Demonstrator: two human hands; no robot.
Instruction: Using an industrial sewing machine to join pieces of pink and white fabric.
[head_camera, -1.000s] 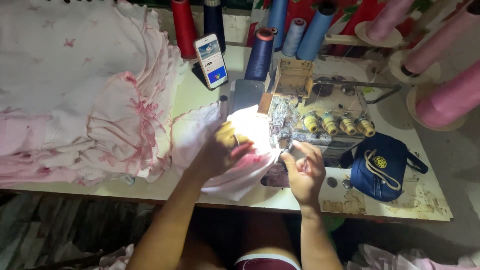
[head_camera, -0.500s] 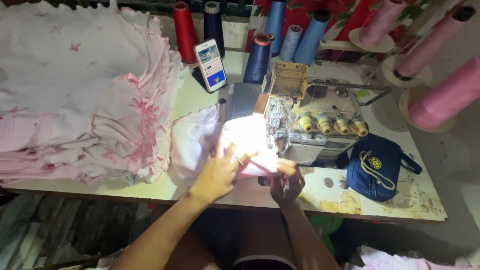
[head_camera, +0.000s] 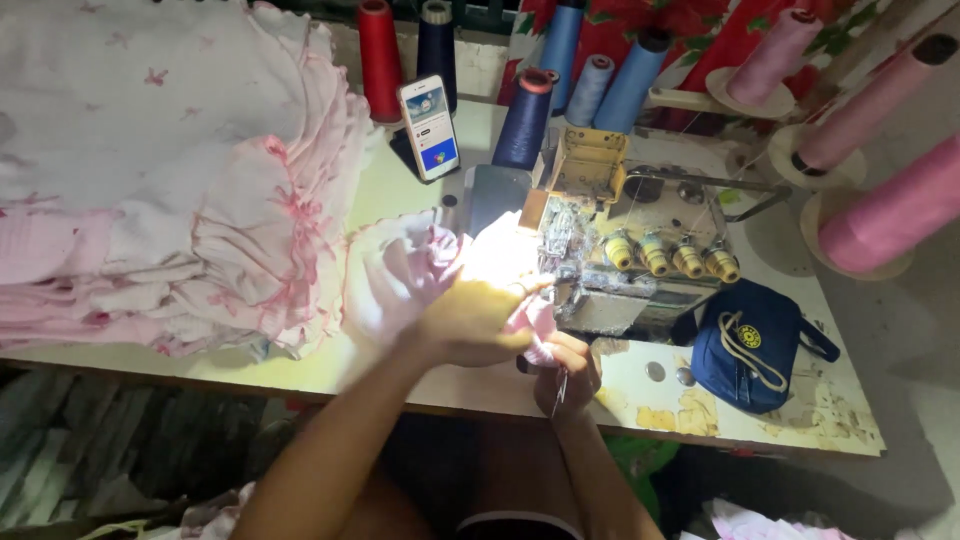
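While a bright lamp washes out the cloth under the needle, the left hand (head_camera: 478, 322) lies curled over a small pink garment piece (head_camera: 415, 275), fingers bent and gripping its gathered edge just in front of the sewing machine (head_camera: 630, 255). Just below it, the right hand (head_camera: 568, 372) is closed around the same pink cloth at the front edge of the worktop (head_camera: 690, 415); something thin and pale hangs from its fingers, too small to identify. To the left, a tall stack of pink and white ruffled garments (head_camera: 170, 190) covers much of the worn, pale worktop. A phone (head_camera: 429, 127) leans upright among thread cones (head_camera: 381, 58) at the back. A navy pouch (head_camera: 752, 345) lies right of the machine, and large pink spools (head_camera: 895, 210) stand at the far right. Around the lit spot, the room is dim.
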